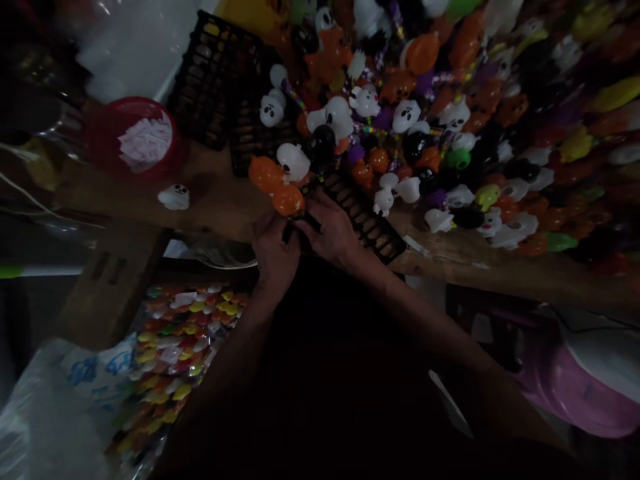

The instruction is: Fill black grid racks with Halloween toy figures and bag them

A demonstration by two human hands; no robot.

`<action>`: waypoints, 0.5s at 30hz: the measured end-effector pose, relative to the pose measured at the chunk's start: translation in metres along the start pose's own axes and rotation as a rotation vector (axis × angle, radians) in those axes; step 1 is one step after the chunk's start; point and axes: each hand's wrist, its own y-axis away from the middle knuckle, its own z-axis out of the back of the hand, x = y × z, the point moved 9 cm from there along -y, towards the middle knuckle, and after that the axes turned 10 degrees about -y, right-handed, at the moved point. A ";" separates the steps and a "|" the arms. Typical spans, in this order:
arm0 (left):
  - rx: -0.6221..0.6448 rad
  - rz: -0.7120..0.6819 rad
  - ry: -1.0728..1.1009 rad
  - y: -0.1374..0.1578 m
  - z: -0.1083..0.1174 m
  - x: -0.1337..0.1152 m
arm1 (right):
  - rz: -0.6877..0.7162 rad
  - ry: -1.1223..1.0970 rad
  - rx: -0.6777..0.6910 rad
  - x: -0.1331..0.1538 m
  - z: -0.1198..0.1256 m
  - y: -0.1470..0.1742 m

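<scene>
Both my hands meet at the near edge of the wooden bench, just below a small cluster of plastic Halloween toy heads. Two orange pumpkin heads (pixel 289 201) and a white ghost head (pixel 293 162) make up this cluster, with a black head (pixel 323 144) close behind. My left hand (pixel 274 243) is closed, fingers pinched under the lower pumpkin. My right hand (pixel 329 223) is closed beside it, thumb and fingers drawn together. What lies between the fingertips is dark and mostly hidden; it appears to be part of the pumpkin toy.
Heaped Halloween toys (pixel 415 127) cover the bench's right side. Black slotted trays (pixel 215 80) stand behind, another tray (pixel 373 217) beside my right hand. A red bowl (pixel 173 157) holds paper slips; a loose ghost head (pixel 175 197) lies nearby. Bagged toys (pixel 185 347) sit below, pink plastic (pixel 575 387) lower right.
</scene>
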 end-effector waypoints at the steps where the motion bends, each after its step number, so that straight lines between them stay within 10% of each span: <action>1: -0.009 -0.007 0.001 0.000 0.000 -0.001 | 0.031 -0.022 0.016 0.002 0.001 0.000; 15: -0.033 0.051 0.029 -0.008 0.000 -0.006 | -0.047 0.075 -0.132 0.002 0.018 0.000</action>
